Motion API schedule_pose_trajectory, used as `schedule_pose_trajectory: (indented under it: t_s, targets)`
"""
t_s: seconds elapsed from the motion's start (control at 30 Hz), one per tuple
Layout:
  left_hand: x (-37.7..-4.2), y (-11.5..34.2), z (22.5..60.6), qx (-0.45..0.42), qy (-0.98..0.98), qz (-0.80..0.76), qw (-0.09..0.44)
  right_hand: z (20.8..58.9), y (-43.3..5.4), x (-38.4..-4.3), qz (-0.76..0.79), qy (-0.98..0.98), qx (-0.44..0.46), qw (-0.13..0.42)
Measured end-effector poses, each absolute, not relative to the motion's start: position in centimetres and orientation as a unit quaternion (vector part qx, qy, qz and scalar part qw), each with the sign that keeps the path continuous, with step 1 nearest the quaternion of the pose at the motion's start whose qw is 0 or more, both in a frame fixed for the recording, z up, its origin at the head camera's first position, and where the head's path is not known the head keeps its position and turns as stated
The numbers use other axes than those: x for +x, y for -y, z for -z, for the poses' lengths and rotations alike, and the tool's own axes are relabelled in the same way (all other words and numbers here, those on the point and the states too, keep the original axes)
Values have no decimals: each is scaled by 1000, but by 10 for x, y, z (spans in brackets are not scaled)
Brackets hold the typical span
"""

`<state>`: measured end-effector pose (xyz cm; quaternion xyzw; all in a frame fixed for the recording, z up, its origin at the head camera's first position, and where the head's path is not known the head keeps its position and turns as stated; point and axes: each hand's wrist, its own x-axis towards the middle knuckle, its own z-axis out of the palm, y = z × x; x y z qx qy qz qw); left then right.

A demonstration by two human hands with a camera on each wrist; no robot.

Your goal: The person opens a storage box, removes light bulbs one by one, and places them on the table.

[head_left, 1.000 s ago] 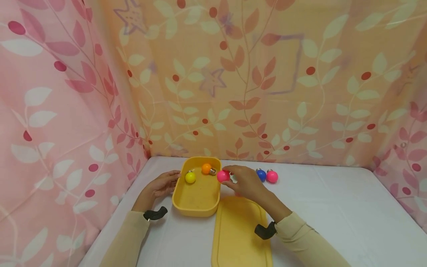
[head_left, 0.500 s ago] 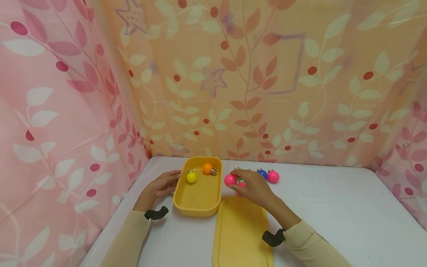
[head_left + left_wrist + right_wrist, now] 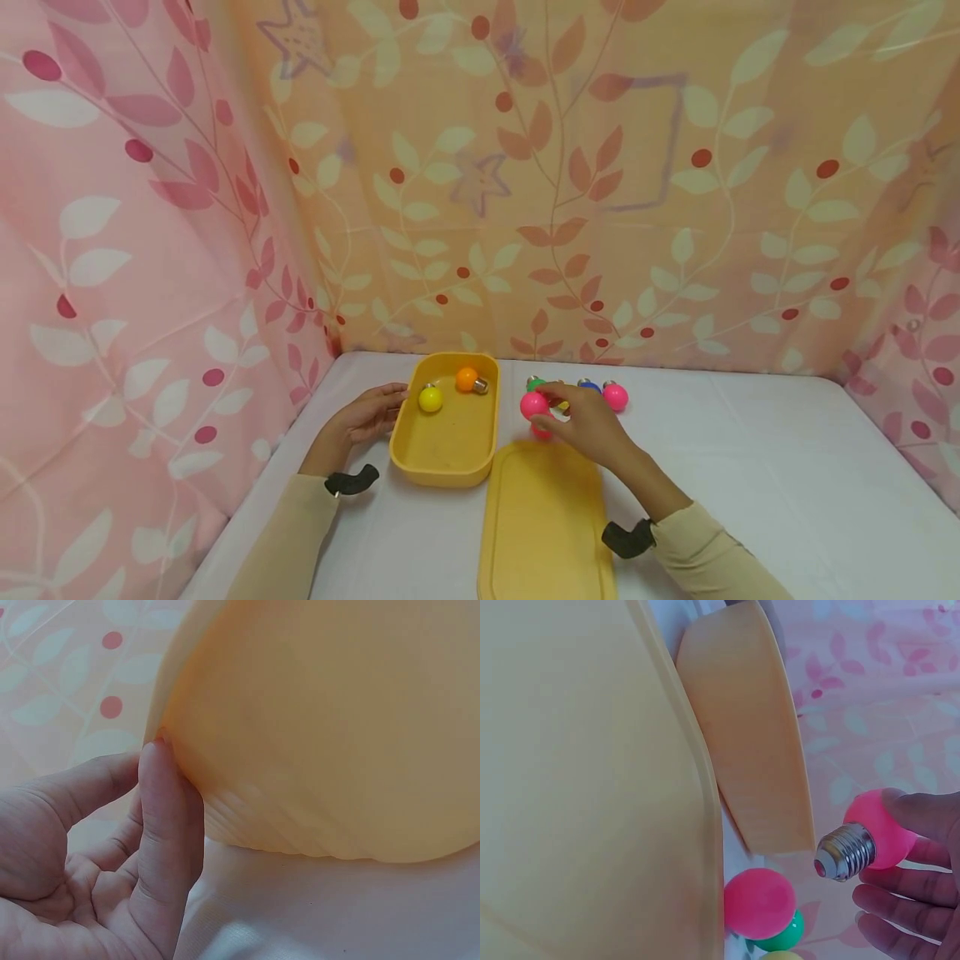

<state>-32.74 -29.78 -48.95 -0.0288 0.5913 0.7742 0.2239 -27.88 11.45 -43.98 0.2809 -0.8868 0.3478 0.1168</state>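
My right hand [image 3: 588,421] pinches a pink light bulb [image 3: 534,406] between thumb and fingers above the table. In the right wrist view the held bulb [image 3: 881,829] shows its metal screw base, which points away from the palm. Fingertips of my left hand [image 3: 371,412] touch the outer left side of a yellow plastic box [image 3: 442,477]; the left wrist view shows them against the box wall [image 3: 315,750]. Inside the box lie a yellow bulb [image 3: 430,399] and an orange bulb [image 3: 467,380]. Another pink bulb [image 3: 760,903] rests below the held one, partly hidden in the head view.
A yellow lid [image 3: 547,525] lies flat beside the box, towards the front. Behind the right hand are a green bulb [image 3: 536,383], a blue bulb [image 3: 589,386], another pink bulb [image 3: 616,397] and a partly hidden yellow bulb [image 3: 781,955]. Patterned curtains [image 3: 480,233] surround the white-covered table.
My right hand has moved right with the pink bulb, from the box's right edge to over the bulbs beside it. The left hand has stayed at the box.
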Motion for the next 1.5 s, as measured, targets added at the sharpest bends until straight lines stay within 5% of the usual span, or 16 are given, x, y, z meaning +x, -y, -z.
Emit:
schedule_pose_trajectory:
  t_s: [1.07,1.5]
  targets:
    - [-328,297,491,-28,-608,-762,221,459,-157,-303,-414,879,207,120]
    - [-328,298,492,-28,-606,-763,223,469,-167,-312,-407,897,156,74]
